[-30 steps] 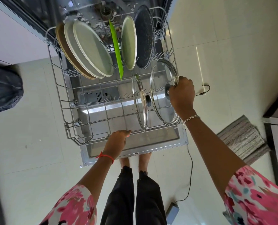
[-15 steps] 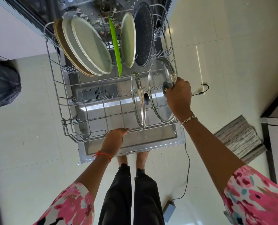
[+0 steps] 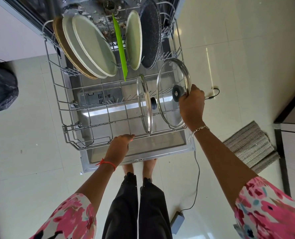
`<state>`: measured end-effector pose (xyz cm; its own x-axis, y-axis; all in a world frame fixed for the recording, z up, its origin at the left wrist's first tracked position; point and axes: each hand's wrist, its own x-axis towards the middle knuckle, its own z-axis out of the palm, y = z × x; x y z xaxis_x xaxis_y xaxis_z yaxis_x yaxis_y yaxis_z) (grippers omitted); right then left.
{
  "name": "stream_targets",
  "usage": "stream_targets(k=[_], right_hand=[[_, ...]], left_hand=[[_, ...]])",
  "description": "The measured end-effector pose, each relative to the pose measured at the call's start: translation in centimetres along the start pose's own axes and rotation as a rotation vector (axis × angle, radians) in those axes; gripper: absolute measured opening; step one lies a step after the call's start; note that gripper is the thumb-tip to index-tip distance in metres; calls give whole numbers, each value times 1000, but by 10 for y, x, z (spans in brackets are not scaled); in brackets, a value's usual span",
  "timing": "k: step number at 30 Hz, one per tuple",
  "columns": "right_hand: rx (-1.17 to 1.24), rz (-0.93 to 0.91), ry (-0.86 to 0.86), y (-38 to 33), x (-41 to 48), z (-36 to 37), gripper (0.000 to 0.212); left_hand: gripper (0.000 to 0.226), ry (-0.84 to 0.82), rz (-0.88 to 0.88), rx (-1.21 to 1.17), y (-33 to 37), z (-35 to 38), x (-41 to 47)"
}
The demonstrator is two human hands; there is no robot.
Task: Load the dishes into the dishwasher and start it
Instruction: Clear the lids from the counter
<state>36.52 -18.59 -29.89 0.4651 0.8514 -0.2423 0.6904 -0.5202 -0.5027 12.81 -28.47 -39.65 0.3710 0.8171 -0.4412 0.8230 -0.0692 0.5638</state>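
Observation:
The grey wire dishwasher rack (image 3: 57, 94) is pulled out over the open door (image 3: 160, 149). My right hand (image 3: 192, 105) grips the rim and dark knob of a glass lid (image 3: 169, 83) standing on edge at the rack's right end. A second glass lid (image 3: 145, 104) stands upright just left of it. My left hand (image 3: 120, 144) rests curled on the rack's front rail. At the back stand several pale plates (image 3: 91, 47), a green board (image 3: 120, 49), a smaller plate (image 3: 133, 40) and a dark speckled pan (image 3: 151, 33).
A black cable (image 3: 197, 178) runs over the tiled floor to an adapter (image 3: 176, 219) near my feet. A woven mat (image 3: 252, 145) lies at right beside a cabinet (image 3: 293, 144). A dark bag (image 3: 0, 88) sits at left.
My right hand has tilted the right glass lid slightly, so its knob now shows more; the view shifted a little. My left hand stays on the front rail.

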Motion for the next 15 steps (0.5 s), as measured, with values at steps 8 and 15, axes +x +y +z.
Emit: stream_targets(k=[8, 15], right_hand=[[-13, 19, 58, 6, 8, -26, 21], [-52, 6, 12, 11, 23, -32, 18]], left_hand=[[34, -35, -23, -9, 1, -2, 2], [33, -52, -47, -11, 3, -4, 3]])
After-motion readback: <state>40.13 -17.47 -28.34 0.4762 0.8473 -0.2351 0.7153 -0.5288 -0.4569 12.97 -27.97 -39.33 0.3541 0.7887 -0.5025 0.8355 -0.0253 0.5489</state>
